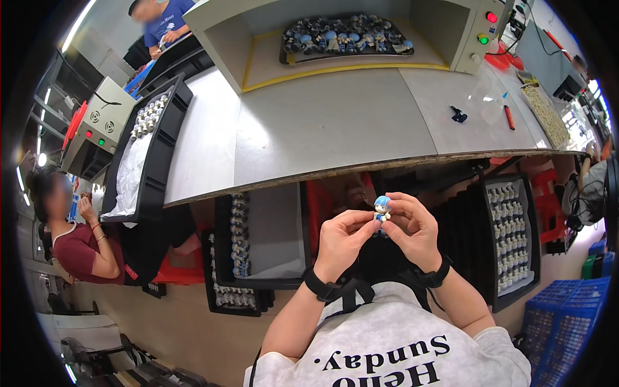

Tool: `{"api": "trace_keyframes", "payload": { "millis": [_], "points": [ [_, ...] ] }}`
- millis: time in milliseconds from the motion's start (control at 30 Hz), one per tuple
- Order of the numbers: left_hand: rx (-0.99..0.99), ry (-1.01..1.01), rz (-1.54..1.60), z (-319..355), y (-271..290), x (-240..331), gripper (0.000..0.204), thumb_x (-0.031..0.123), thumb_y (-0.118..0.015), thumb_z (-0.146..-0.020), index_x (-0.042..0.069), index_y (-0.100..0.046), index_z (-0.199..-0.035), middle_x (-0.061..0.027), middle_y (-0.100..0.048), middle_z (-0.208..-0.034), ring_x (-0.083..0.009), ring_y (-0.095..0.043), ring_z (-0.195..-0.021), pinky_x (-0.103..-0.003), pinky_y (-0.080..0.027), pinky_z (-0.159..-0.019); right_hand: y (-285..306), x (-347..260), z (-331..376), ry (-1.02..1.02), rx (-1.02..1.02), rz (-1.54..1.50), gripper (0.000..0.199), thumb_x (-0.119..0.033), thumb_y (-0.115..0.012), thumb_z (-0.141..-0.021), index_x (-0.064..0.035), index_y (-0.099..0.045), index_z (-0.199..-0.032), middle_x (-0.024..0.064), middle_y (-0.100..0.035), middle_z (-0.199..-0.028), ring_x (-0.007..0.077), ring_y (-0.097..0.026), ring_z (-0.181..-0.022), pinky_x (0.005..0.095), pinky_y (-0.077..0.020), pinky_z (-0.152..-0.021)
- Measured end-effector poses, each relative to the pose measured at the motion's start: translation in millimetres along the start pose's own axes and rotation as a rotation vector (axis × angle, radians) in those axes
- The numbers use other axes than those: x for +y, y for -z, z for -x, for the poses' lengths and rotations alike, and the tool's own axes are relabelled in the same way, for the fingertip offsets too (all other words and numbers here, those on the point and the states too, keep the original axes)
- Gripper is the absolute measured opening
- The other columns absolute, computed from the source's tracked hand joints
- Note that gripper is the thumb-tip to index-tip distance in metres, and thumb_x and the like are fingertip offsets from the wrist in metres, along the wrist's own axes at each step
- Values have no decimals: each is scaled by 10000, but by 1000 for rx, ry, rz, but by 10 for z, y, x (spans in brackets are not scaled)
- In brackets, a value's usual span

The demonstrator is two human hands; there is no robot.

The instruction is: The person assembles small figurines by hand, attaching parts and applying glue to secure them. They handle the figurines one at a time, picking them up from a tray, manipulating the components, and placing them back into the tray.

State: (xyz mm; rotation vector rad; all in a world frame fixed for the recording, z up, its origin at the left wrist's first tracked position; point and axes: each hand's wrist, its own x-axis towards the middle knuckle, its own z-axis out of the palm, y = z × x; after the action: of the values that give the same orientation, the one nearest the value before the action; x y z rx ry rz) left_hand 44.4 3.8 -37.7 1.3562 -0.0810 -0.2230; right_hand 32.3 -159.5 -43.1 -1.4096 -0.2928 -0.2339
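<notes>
Left hand [340, 242] and right hand [416, 232] both curled, fingertips pinching a small blue-haired figurine [382, 208] between them; held upright, long axis vertical, head uppermost, face toward the camera; raised just below the grey tabletop [309, 129] edge; black trays [509, 238] of figurines either side.

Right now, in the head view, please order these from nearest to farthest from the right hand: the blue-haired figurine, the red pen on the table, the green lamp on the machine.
1. Blue-haired figurine: held at the right hand fingertips.
2. Red pen: on the table, upper right.
3. Green lamp: on the machine, farthest up.
</notes>
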Motion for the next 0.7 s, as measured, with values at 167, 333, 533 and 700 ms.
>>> {"api": "trace_keyframes", "payload": {
  "millis": [167,333,533,700],
  "points": [
    [-48,39,-175,-12,63,53,137,66,-681,-847,-30,-710,-939,-63,-661,-837,-99,-627,-728,-219,-500,-645,14,62,58,-29,8,6,338,43,-706,-800,46,-601,-1121,158,-528,-1236,196,-613,-1036,300,-552,-873],
    [-85,15,-309,-7,59,121,143,55,-649,-861,-44,-699,-952,-82,-667,-841,-115,-637,-727,-239,-513,-642,15,79,98,-28,15,19,337,53,-705,-792,50,-602,-1113,157,-530,-1232,195,-615,-1030,301,-556,-870],
    [-60,-149,-535,21,14,101,136,46,-633,-858,-62,-679,-928,-116,-673,-829,-166,-673,-715,-265,-545,-644,-6,121,156,-70,53,31,329,76,-704,-775,50,-607,-1088,140,-539,-1209,179,-629,-989,293,-563,-854],
    [-66,-197,-669,15,17,84,130,42,-635,-835,-59,-668,-910,-145,-664,-819,-223,-686,-691,-285,-554,-624,-55,138,200,-79,96,58,321,81,-709,-765,48,-611,-1069,121,-549,-1176,159,-641,-941,283,-567,-835]
  ]
}}
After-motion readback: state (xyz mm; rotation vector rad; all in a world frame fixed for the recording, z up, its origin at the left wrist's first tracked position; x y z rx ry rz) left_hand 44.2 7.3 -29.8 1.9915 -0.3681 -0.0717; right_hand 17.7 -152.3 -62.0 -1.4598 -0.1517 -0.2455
